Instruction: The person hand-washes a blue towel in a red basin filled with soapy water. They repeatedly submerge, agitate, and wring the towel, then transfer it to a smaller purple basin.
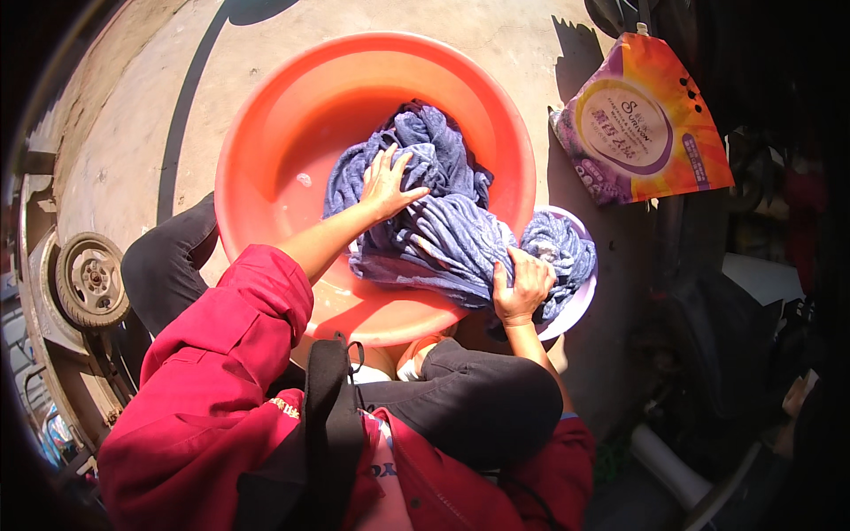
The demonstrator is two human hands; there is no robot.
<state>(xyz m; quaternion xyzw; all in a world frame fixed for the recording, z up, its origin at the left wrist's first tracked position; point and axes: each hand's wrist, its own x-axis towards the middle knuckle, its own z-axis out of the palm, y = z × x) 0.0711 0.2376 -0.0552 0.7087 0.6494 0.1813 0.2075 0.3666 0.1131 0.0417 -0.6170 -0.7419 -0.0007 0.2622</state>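
Note:
A large orange-red plastic basin point(285, 152) stands on the ground before me. Twisted, bunched blue-grey fabric point(458, 232) lies in it and runs over its right rim, where more of it is heaped in a small whitish basin point(578, 315). My left hand point(385, 186) rests on the fabric near the middle of the large basin, fingers spread. My right hand point(523, 285) is on the fabric at the right rim, between the two basins, its fingers curled over the cloth. Whether those fingers grip it cannot be told.
A colourful laundry detergent pouch point(664, 126) with a white cap is at the upper right. At the left is a cart or vehicle part with a small wheel point(93, 280). My bent knees flank the large basin's near side. Dark, shaded objects lie to the right.

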